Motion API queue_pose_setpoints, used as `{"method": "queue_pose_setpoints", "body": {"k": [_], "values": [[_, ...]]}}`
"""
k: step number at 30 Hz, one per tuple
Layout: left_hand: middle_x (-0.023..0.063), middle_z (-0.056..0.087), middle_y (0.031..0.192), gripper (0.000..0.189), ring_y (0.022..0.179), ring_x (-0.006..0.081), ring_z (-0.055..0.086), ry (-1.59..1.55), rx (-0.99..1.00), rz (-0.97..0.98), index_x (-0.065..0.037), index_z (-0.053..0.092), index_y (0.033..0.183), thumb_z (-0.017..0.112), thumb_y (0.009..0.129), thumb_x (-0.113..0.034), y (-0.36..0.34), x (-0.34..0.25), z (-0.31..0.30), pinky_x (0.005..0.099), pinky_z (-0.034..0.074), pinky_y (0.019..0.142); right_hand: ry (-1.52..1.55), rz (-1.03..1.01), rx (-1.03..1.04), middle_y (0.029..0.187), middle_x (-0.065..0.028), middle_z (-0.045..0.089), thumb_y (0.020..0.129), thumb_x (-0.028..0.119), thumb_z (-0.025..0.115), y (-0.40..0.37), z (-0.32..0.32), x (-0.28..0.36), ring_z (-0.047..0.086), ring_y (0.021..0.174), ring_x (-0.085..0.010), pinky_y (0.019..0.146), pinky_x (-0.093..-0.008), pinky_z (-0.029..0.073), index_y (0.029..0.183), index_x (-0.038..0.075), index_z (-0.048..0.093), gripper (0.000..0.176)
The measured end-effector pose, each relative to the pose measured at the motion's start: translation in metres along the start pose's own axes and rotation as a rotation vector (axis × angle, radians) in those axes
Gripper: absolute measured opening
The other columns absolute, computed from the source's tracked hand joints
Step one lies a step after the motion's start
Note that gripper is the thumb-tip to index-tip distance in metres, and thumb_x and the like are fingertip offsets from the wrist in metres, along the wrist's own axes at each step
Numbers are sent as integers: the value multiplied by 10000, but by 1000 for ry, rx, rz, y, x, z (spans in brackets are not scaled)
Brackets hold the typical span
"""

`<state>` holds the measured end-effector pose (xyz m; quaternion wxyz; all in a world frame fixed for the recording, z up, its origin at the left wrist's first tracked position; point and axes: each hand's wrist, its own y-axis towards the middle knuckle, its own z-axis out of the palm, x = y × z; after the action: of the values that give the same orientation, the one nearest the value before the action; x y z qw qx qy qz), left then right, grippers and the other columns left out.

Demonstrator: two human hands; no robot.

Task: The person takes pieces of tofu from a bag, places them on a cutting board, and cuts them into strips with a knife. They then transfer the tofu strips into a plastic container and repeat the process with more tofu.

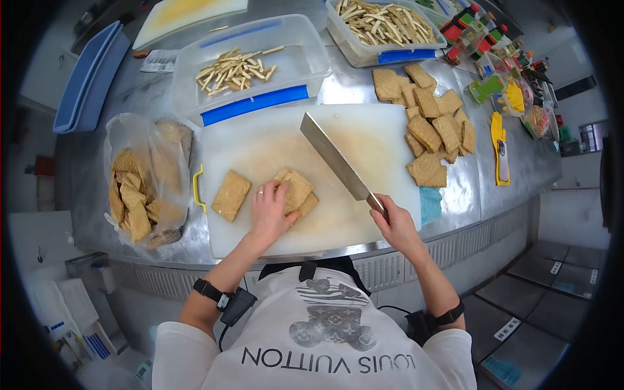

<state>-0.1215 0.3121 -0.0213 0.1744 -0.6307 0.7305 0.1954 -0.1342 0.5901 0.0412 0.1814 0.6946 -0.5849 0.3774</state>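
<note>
My right hand [394, 224] is closed round the handle of a cleaver [338, 159], whose broad blade points up and left over the white cutting board [351, 240]. My left hand [268, 211], a ring on one finger, grips the left side of a small overlapping stack of brown tofu slabs [298, 190]. Just left of that hand, a single tofu slab [231, 195] lies flat on the board. The blade is apart from the slabs. My left fingertips partly cover the stack, so its exact number of pieces is hidden.
A plastic bag of tofu pieces [140, 195] stands left of the board. Behind are a clear bin with cut strips [253, 104] and a fuller strip bin [383, 49]. Piled slabs [445, 130] lie right, beyond them a phone [502, 159] and bottles [461, 32]. Blue tubs [91, 78] stand far left.
</note>
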Motion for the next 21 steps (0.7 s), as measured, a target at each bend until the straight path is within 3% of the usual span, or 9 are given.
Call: {"method": "queue_pose_setpoints", "body": {"k": [4,7,13,16,21], "values": [[172,443,1125,706,1020,346,462,22,-47,-174,-22,451,1193,765,575,-155,-1,-2,6,414,411,826,-33,-53,33,794,-197,612,859,155,566,5,-5,-9,589,722,-392,611,-426,469,1114,62,475,286],[184,483,1068,638,970,355,497,-155,-32,-267,-2,465,1172,744,618,-151,-2,1,10,405,432,810,-69,-120,21,774,-194,611,861,156,561,4,-2,-15,590,708,-394,600,-440,467,1123,66,455,297],[175,540,955,471,919,339,525,-249,-91,-159,36,500,1136,683,761,-183,0,-29,-7,378,428,801,-63,-160,22,757,-201,609,867,162,550,8,-4,-21,586,692,-408,590,-458,469,1100,55,449,276],[157,520,977,456,894,332,545,-161,-92,-151,-13,489,1196,619,829,-250,2,-36,-5,395,455,744,-54,-161,20,748,-207,606,869,163,545,9,-6,-24,585,682,-411,583,-464,467,1093,54,447,268],[135,508,965,416,861,315,547,-106,-39,-187,-92,485,1245,576,856,-211,5,-56,-13,382,461,720,-59,-149,26,746,-211,605,869,162,542,10,-5,-26,585,684,-411,584,-466,468,1092,52,443,267]]}}
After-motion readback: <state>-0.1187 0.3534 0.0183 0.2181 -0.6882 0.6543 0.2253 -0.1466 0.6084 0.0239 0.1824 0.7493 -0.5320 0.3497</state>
